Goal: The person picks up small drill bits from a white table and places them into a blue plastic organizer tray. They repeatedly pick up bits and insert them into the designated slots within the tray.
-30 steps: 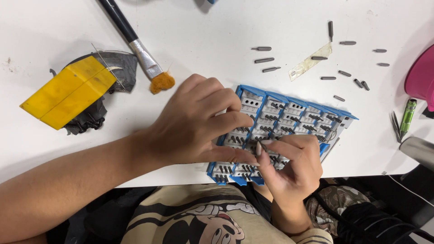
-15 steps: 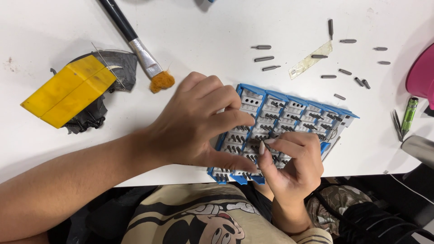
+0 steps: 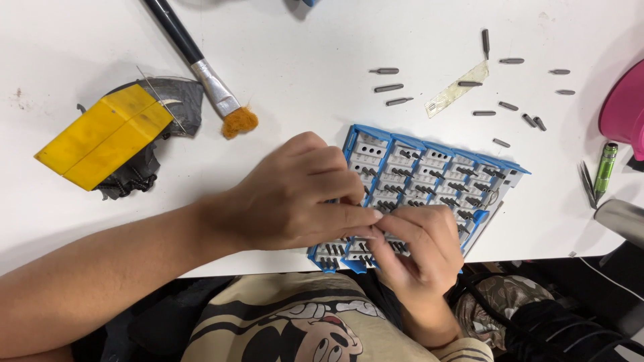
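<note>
A blue and grey bit holder tray (image 3: 429,174) is laid at the near edge of the white table (image 3: 302,53), its long axis running from the near left corner up toward the far right, so that it sits askew to the table edge. Its rows of small slots are filled with dark screwdriver bits, standing in the compartments. The left hand (image 3: 295,194) is spread over the tray's left end, fingers curled and thumb pressed toward the right hand (image 3: 416,248), whose fingertips are pinched together over the near rows; whether a bit is held between them cannot be told. Loose bits (image 3: 389,87) are scattered beyond the tray. A yellow rectangular block (image 3: 100,134) is seen at the far left, near a brush (image 3: 208,80) with orange bristles.
</note>
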